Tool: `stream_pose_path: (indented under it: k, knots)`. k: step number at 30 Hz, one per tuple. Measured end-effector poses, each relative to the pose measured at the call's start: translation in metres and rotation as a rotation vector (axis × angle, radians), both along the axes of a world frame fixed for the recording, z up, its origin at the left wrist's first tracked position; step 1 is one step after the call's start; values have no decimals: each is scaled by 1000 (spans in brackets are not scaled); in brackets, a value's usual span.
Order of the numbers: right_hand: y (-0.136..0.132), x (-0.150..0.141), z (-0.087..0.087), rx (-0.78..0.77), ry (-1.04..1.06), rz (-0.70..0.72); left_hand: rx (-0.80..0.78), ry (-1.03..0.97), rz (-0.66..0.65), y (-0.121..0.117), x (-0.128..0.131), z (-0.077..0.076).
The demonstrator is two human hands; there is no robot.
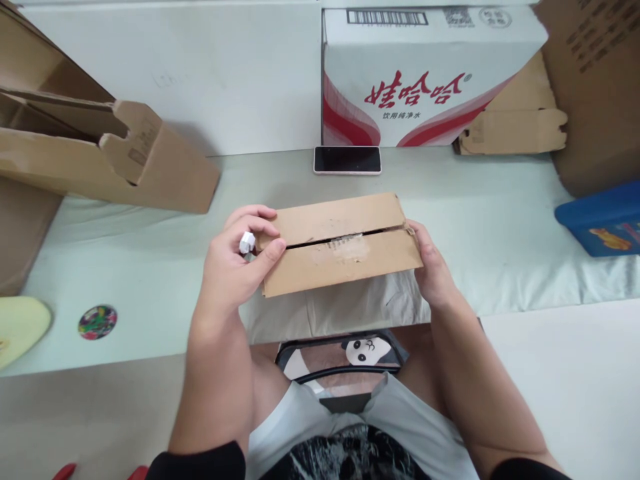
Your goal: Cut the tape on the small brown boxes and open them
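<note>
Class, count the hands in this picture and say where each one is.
2. The left hand holds the left end of the brown cardboard box; the right hand holds its right end. Some fingers are hidden behind the box.

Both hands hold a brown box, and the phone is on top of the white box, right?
Not quite: the head view shows the phone lying on the pale green cloth, in front of the white box. The rest is right.
</note>
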State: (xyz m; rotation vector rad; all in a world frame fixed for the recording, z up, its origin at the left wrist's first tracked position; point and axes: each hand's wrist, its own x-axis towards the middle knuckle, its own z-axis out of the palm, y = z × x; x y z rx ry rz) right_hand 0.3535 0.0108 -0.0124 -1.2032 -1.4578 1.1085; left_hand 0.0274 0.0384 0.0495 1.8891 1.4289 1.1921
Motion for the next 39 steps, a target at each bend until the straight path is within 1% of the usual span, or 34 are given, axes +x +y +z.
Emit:
stream_pose_path:
  k: [8,11,20,25,34,39]
  knots:
    - [0,4,-2,-29,-59,0,1,3,19,-1,1,0]
    - [0,4,-3,-24,-49,9,15,-2,15,-1,1,-1]
    - [0,3,-3,-21,-40,12,-23,6,-10,0,-2,-1]
    - [0,3,-4,-7,-39,11,-13,-6,-23,0,-3,-2]
    - [-1,3,-2,-19,-43,5,-9,-20,-26,0,-3,-3]
    - [-1,3,0,2,-61,-3,-10,-17,-15,0,-3,-3]
